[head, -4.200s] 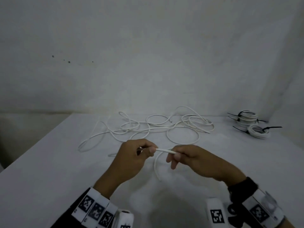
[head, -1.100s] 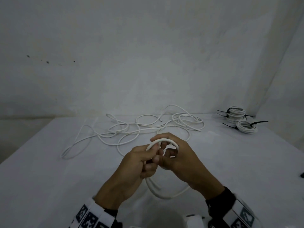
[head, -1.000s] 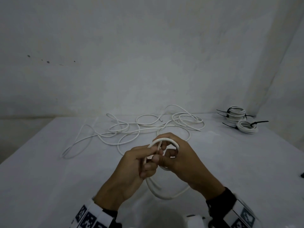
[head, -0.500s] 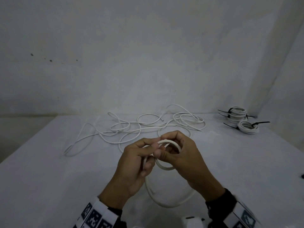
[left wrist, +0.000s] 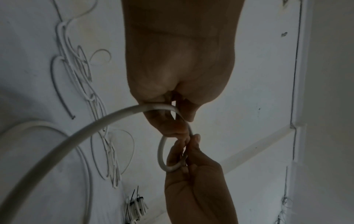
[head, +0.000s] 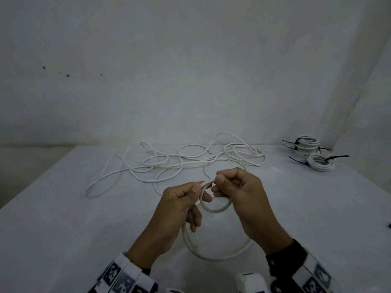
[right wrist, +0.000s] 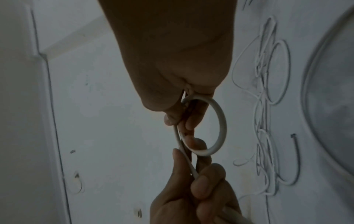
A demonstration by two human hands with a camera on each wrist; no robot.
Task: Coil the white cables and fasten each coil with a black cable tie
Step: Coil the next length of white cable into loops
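Pinched between both hands above the desk (head: 63, 229), a small loop of white cable (head: 213, 209) is held: left hand (head: 175, 210) grips it by thumb and forefinger, right hand (head: 243, 193) likewise at the loop's top. Slack cable hangs below onto the desk. Loose cables (head: 190, 161) lie behind; two tied coils (head: 313, 153) are stacked far right.

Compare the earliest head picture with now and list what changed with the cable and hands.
The straight cable end has been bent into a small loop, which both the left hand and right hand now pinch; slack has drawn toward the body. The tangled cables and tied coils stayed put.
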